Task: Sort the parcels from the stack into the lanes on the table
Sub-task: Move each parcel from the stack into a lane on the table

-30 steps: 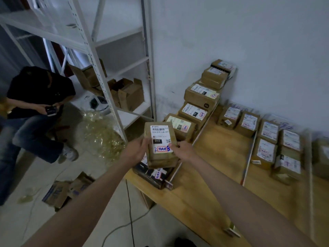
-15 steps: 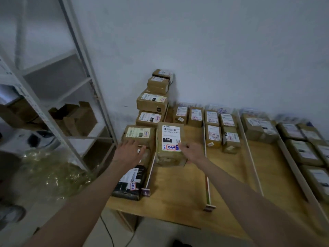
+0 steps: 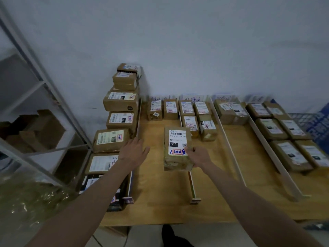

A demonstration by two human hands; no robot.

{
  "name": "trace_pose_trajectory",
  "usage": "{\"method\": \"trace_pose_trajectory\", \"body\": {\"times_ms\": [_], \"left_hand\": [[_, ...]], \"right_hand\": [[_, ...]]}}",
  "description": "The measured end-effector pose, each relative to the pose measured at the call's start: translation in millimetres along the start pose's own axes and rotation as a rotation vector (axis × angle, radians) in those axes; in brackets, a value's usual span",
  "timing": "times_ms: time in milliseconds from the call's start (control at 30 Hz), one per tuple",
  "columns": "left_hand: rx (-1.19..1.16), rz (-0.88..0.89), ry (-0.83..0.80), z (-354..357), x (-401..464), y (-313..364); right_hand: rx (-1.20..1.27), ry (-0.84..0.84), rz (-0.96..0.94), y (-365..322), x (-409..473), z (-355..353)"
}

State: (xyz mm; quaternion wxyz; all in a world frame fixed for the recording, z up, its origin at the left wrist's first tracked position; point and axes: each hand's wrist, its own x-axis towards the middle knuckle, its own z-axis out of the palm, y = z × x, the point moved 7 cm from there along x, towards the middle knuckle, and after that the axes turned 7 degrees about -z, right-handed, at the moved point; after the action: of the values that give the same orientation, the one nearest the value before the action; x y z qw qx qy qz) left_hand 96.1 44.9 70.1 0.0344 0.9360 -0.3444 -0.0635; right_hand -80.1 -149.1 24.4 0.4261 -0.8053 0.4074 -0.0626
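Note:
My right hand (image 3: 198, 155) grips a brown parcel (image 3: 175, 148) by its right side, thumb on the white label marked 010. The parcel hangs over the lane divider (image 3: 191, 182) between the first and second lanes of the wooden table (image 3: 160, 202). My left hand (image 3: 133, 150) hovers with fingers spread, holding nothing, at the left edge of the first lane. The stack of labelled brown parcels (image 3: 121, 120) runs along the table's left side, up to the wall.
Two parcels (image 3: 162, 108) lie at the far end of the first lane, several in the second lane (image 3: 197, 118) and more in the right-hand lanes (image 3: 284, 136). A metal shelf (image 3: 41, 97) with cardboard boxes stands left. Crumpled plastic wrap (image 3: 26, 202) lies on the floor.
My left hand has let go of the parcel. My right hand has carried it rightward from the stack over the table lanes. The view swung right, away from the shelf and the seated person.

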Motion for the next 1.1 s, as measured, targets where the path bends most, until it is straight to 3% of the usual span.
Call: {"method": "trace_pose_trajectory", "body": {"times_ms": [233, 700, 1100], "left_hand": [[0.016, 0.001, -0.063, 16, 73, 9], [-0.019, -0.028, -0.170, 67, 202, 10], [-0.053, -0.029, -0.185, 97, 235, 5]], "right_hand": [[0.073, -0.028, 0.038, -2, 80, 9], [-0.030, -0.083, 0.117, 9, 253, 43], [-0.138, -0.055, 0.178, 23, 304, 68]]}}
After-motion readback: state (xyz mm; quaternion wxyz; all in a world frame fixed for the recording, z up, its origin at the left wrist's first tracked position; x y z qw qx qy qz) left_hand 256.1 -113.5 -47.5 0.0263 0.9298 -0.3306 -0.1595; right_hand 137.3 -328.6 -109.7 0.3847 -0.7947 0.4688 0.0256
